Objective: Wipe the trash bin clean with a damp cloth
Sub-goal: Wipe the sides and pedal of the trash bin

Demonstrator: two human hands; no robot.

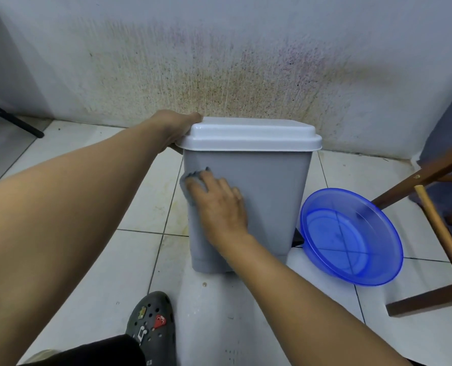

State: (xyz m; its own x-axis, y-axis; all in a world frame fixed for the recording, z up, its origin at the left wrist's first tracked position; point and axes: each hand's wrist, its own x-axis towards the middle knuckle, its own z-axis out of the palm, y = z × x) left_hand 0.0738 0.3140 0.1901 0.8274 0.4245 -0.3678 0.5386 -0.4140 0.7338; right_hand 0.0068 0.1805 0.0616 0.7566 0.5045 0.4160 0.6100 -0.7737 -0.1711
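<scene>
A grey trash bin with a white lid stands upright on the tiled floor against a stained wall. My left hand grips the lid's left rim, its fingers hidden behind the bin. My right hand presses a grey damp cloth against the bin's front face near its upper left edge. The fingers spread over the cloth and most of it lies under the palm.
A blue plastic basin sits on the floor just right of the bin. Wooden furniture legs stand at the far right. My grey clog rests on the tiles below. A black pole leans at the far left.
</scene>
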